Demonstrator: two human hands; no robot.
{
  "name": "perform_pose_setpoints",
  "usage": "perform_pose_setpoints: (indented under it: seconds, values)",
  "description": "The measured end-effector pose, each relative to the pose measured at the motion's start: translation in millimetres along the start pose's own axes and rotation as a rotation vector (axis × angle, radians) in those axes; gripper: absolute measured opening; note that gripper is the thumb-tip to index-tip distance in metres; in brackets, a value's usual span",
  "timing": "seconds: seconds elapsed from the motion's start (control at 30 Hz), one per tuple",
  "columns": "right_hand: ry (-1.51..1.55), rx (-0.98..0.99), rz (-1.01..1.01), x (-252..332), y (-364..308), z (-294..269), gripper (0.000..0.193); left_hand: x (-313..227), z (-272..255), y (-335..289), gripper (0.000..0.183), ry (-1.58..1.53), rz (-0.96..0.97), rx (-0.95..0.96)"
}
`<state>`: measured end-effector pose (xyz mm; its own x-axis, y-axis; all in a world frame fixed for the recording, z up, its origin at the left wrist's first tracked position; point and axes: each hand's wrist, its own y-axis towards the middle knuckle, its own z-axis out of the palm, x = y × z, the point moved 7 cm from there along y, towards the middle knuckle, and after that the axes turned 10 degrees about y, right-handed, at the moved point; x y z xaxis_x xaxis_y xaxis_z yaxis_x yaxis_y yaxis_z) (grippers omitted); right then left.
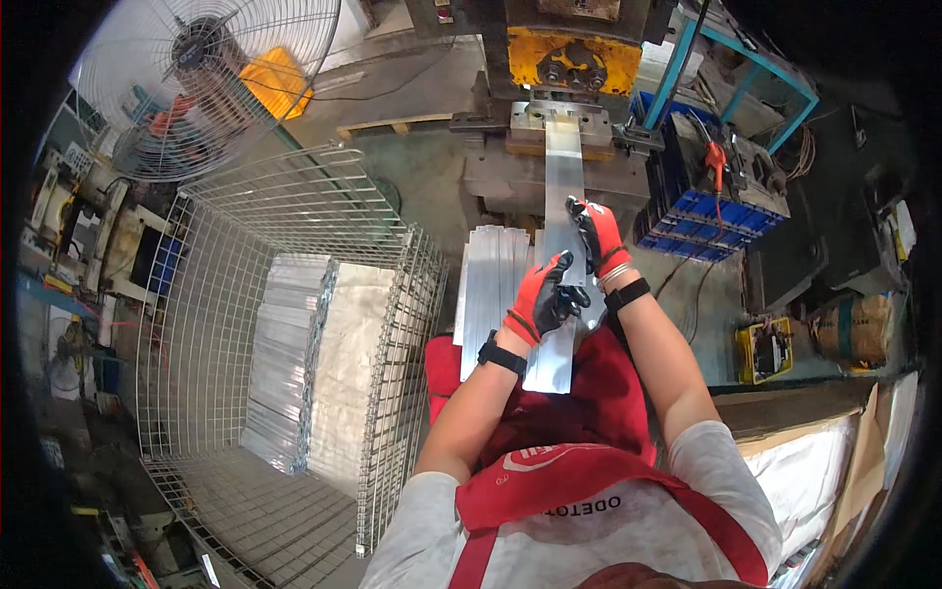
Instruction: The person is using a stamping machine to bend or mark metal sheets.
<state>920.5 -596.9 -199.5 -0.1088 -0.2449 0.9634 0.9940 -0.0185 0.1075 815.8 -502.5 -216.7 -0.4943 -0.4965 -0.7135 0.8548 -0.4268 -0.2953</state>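
Observation:
A long flat metal strip [564, 182] runs from the die of a press [561, 126] back toward my lap. My right hand [601, 236], in a red and black glove, grips its right edge partway along. Nearer to me, my left hand [545, 299], gloved alike, is closed at the strip's left side, thumb raised. Below that hand a shiny metal length [551, 363] reaches over my red apron; whether it is the same strip or a second one under it, I cannot tell. Left of my hands lies a stack of similar metal strips [494, 285].
A wire mesh cage [402, 324] with stacked strips [280, 353] and tan sheet material [348, 363] stands at left. Behind it is a large fan [201, 49]. Blue crates [702, 221] with tools sit to the right, near a small yellow basket [765, 350].

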Motion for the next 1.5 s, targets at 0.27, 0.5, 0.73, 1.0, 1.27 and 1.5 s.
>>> perform_pose_setpoints:
  seconds: [0.27, 0.5, 0.73, 1.0, 1.27, 1.5]
  values:
    - [0.004, 0.023, -0.09, 2.3, -0.9, 3.0, 0.027, 3.4, 0.3, 0.7, 0.026, -0.005, -0.043, 0.04]
    - [-0.048, -0.02, 0.068, 1.4, -3.7, -1.0, 0.027, 3.0, -1.8, -1.5, 0.026, 0.025, -0.044, -0.003]
    - [-0.142, 0.01, -0.085, 4.0, 0.8, -0.6, 0.025, 3.1, 0.8, -3.3, 0.024, 0.007, -0.052, -0.016]
    - [-0.046, 0.056, -0.04, 11.4, -3.5, 1.0, 0.021, -2.9, 8.2, -7.5, 0.02, -0.024, -0.028, 0.122]
    - [-0.396, 0.238, -0.405, 41.4, -67.7, -19.4, 0.023, 41.4, 1.7, -79.5, 0.037, 0.26, -0.141, 0.1]
    - [0.238, 0.128, 0.221, -29.9, -126.9, -24.3, 0.021, 30.9, -24.5, -110.1, 0.027, 1.039, 0.287, -0.144]
